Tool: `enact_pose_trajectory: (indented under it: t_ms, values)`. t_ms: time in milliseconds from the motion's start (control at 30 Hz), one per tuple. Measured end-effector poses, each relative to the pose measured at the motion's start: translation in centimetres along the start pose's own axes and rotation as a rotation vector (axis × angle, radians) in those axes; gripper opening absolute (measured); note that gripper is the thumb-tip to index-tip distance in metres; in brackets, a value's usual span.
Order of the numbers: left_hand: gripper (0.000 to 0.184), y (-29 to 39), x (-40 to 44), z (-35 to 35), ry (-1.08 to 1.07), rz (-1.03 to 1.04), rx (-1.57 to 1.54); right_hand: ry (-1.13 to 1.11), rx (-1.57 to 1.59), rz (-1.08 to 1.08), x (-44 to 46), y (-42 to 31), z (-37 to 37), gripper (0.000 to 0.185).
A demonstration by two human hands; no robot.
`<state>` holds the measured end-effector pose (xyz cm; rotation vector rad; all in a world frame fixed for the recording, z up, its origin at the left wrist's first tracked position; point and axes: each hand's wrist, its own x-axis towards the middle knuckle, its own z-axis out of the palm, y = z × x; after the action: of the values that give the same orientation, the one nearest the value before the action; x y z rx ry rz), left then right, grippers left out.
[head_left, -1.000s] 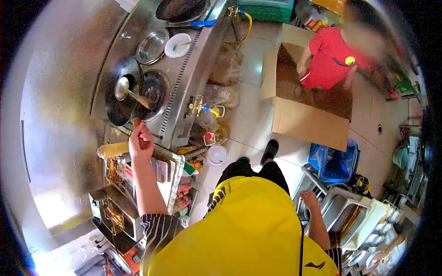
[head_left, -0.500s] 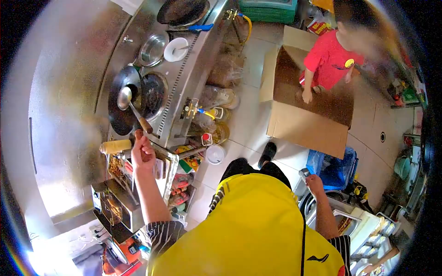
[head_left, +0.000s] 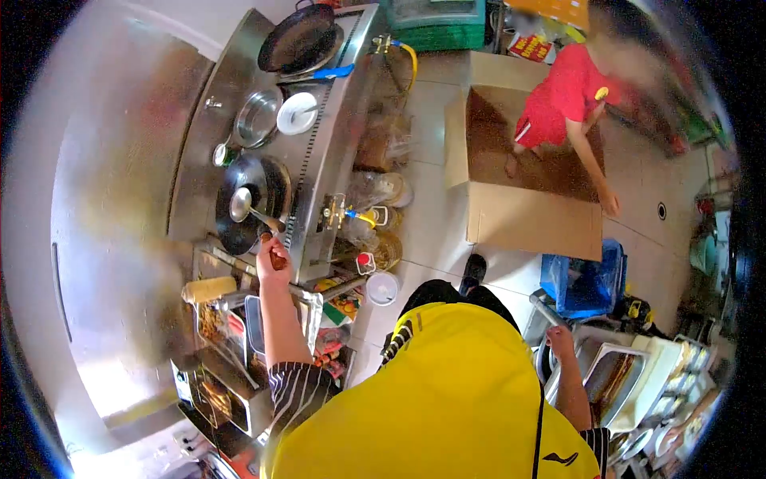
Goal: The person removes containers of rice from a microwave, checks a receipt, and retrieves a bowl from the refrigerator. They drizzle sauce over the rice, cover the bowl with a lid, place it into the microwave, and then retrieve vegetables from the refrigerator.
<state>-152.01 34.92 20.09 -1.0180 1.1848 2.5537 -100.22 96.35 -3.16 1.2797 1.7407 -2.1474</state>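
Observation:
My left hand (head_left: 274, 261) is wrapped round the wooden handle of a dark wok (head_left: 234, 215) on the steel stove. A metal ladle (head_left: 241, 205) rests in the wok, its handle leaning toward my left hand. My right hand (head_left: 561, 342) is closed low at the right, by the end of a grey metal bar (head_left: 546, 310); whether it grips the bar is unclear. Behind the wok are a steel pan (head_left: 258, 118), a white bowl (head_left: 297, 113) with a utensil in it, and a small green-and-white container (head_left: 226, 155).
A person in red (head_left: 565, 88) stands inside a large open cardboard box (head_left: 535, 221) ahead on the right. A blue bin (head_left: 589, 279) is beside the box. Bottles (head_left: 386, 249) stand under the stove edge. Food trays (head_left: 614, 385) lie at lower right; another wok (head_left: 297, 40) sits at the stove's far end.
The wok has shifted onto the burner beside it, with my left hand on its handle. The small green-and-white container now shows. The person in the box bends and reaches an arm over its side.

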Motion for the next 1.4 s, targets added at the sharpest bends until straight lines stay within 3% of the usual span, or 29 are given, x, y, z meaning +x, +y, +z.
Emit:
enact_pose_trajectory:
  t_ms: [33, 100, 200, 233, 300, 333, 367, 400, 433, 500, 533, 567, 600, 667, 733, 800, 833, 867, 933, 1000, 1033, 1167, 1400]
  values:
    - [0.006, 0.2, 0.8, -0.2, -0.011, 0.0, 0.012, 0.033, -0.051, 0.021, -1.2, 1.1, 0.1, 0.018]
    - [0.007, 0.3, 2.4, -0.9, -0.034, -0.001, 0.027, 0.022, -0.579, -0.332, -2.8, 3.2, 0.9, 0.018]
    - [0.01, 0.6, 3.9, -0.5, 0.084, 0.031, 0.009, 0.108, -0.098, 0.036, -7.8, 2.3, 5.0, 0.017]
    - [0.015, 0.9, 4.1, 0.0, 0.151, 0.039, 0.07, 0.091, -0.344, -0.133, -7.5, 6.9, 4.7, 0.014]
    - [0.028, 0.8, 3.5, 1.1, 0.195, 0.098, 0.118, -0.034, -1.485, -0.506, -11.9, 4.6, 7.8, 0.008]
    - [0.03, 0.9, 5.3, 0.1, 0.205, 0.101, 0.133, 0.035, -1.393, -0.325, -12.7, 6.8, 8.8, 0.009]
    - [0.028, 1.5, 7.9, -2.4, 0.043, 0.028, 0.101, 0.006, -1.247, -0.517, -14.4, 7.0, 10.0, 0.013]
    - [0.026, 1.1, 8.5, -2.2, 0.174, 0.07, 0.15, 0.019, -1.12, -0.243, -16.6, 4.9, 12.8, 0.018]
    - [0.023, 1.1, 8.4, -2.0, 0.162, 0.084, 0.106, -0.034, -1.094, -0.001, -18.0, 3.5, 14.9, 0.024]
    - [0.025, 0.8, 7.5, -1.3, 0.115, 0.061, 0.099, 0.027, -1.048, -0.069, -20.9, 3.7, 17.7, 0.029]
    - [0.025, 0.4, 4.2, 1.7, 0.275, 0.081, 0.242, 0.054, -1.044, -0.025, -22.4, 1.6, 19.6, 0.029]
    - [0.023, 0.5, 5.7, 0.0, 0.117, 0.01, 0.074, 0.081, -1.022, 0.039, -23.6, 0.7, 21.1, 0.029]
    - [0.02, 0.7, 8.8, -2.3, 0.06, 0.038, 0.179, 0.107, -0.999, 0.1, -24.8, 0.4, 22.3, 0.029]
    - [0.019, 0.4, 4.5, 0.7, 0.153, 0.058, 0.271, 0.174, -0.887, 0.07, -26.8, 1.3, 24.1, 0.028]
    - [0.019, 0.6, 10.7, -2.9, 0.137, 0.032, 0.29, 0.219, -0.846, 0.079, -28.1, 2.4, 25.5, 0.027]
    - [0.021, 0.6, 9.3, -2.3, 0.078, -0.024, 0.238, 0.23, -0.874, 0.145, -29.2, 3.3, 26.7, 0.026]
    - [0.02, 0.5, 9.5, -2.2, 0.068, -0.053, 0.164, 0.271, -0.695, 0.208, -30.1, 2.9, 27.4, 0.026]
    - [0.02, 0.8, 10.0, -2.7, 0.058, -0.084, 0.092, 0.237, -0.782, 0.153, -30.1, 5.9, 27.4, 0.028]
    - [0.022, 0.8, 11.5, -3.1, 0.078, -0.004, 0.18, 0.303, -0.719, 0.272, -31.0, 6.6, 28.6, 0.03]
    - [0.026, 0.6, 9.8, -2.4, -0.009, -0.016, 0.116, 0.324, -0.701, 0.242, -32.7, 6.7, 29.3, 0.031]
    - [0.028, 0.4, 11.3, -3.1, 0.01, 0.025, 0.117, 0.36, -0.572, 0.419, -33.4, 6.2, 29.8, 0.033]
    - [0.034, -1.5, 11.9, -3.0, 0.106, 0.126, -0.08, 0.482, -0.352, 0.417, -36.8, 12.6, 31.4, 0.036]
    - [0.035, -8.6, 13.1, -7.3, -0.159, -0.144, 0.056, 0.564, -0.168, 0.523, -44.7, 23.4, 36.4, 0.04]
